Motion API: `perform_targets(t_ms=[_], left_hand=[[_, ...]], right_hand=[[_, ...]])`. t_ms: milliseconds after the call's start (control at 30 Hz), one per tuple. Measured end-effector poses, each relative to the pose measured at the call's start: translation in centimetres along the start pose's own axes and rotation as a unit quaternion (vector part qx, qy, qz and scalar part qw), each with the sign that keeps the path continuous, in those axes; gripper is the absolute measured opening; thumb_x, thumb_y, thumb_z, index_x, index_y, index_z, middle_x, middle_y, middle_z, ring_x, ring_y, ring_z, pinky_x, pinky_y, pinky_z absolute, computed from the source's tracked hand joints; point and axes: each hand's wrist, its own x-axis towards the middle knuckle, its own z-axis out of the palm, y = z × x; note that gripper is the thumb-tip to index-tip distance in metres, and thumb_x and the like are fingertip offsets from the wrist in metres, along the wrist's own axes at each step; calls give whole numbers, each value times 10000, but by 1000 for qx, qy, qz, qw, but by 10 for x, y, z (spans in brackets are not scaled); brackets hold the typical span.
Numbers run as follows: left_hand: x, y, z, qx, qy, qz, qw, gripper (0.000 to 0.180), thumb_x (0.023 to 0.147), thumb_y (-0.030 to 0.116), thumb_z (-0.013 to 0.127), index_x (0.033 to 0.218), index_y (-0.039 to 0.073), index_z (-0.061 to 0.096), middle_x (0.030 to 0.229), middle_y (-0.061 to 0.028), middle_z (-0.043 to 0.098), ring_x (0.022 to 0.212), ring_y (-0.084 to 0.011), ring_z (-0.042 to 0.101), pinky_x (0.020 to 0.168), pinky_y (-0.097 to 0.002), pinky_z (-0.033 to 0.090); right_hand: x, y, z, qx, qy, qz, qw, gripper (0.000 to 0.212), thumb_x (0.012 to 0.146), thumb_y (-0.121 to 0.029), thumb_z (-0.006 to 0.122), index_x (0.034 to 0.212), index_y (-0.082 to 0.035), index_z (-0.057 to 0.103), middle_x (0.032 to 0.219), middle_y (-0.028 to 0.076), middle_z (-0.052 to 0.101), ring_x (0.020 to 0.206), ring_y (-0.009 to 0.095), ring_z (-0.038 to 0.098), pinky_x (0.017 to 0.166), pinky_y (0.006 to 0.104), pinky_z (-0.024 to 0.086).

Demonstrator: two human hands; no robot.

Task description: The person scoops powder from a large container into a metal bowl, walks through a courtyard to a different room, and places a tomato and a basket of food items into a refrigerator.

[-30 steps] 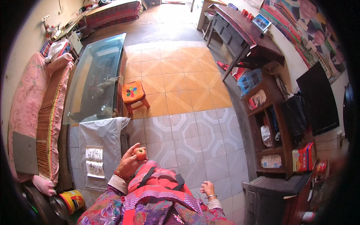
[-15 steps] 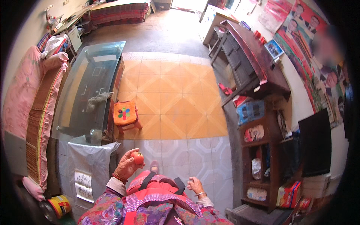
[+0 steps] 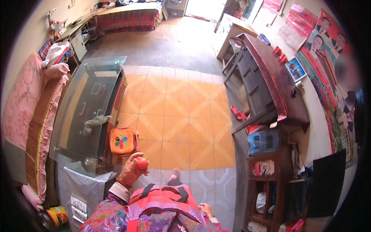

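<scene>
I count one tomato (image 3: 142,163), grasped in the left hand (image 3: 131,172), to the right of the near right corner of one table (image 3: 73,143), near one stool (image 3: 121,141). The right hand (image 3: 205,208) hangs low; clenched or loose, I cannot tell.

Floral purple-and-red sleeves (image 3: 103,215) worn at the lower edge, a pale cuff (image 3: 119,191) left of centre, topped by a beaded bracelet (image 3: 124,183), red cloth (image 3: 166,195) fitted with black straps (image 3: 147,191), edged with dotted trim (image 3: 133,210), a pinkish shoe (image 3: 175,173)
</scene>
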Motion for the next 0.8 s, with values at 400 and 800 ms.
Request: perform_targets(t_ms=[400, 800], left_hand=[[170, 10, 37, -37, 28, 36, 998, 305, 909, 314, 542, 1146, 135, 471, 990, -175, 584, 741, -295, 621, 574, -366, 524], [397, 83, 49, -21, 38, 85, 995, 344, 863, 225, 622, 1127, 87, 449, 1096, -163, 546, 861, -315, 608, 652, -341, 537]], right_hand=[[231, -146, -145, 238, 27, -42, 970, 358, 823, -87, 547, 1144, 48, 465, 813, 153, 603, 560, 239, 640, 439, 335, 539], [344, -349, -200, 179, -81, -26, 980, 402, 785, -106, 595, 1145, 42, 495, 885, 156, 614, 586, 193, 629, 485, 291, 529]])
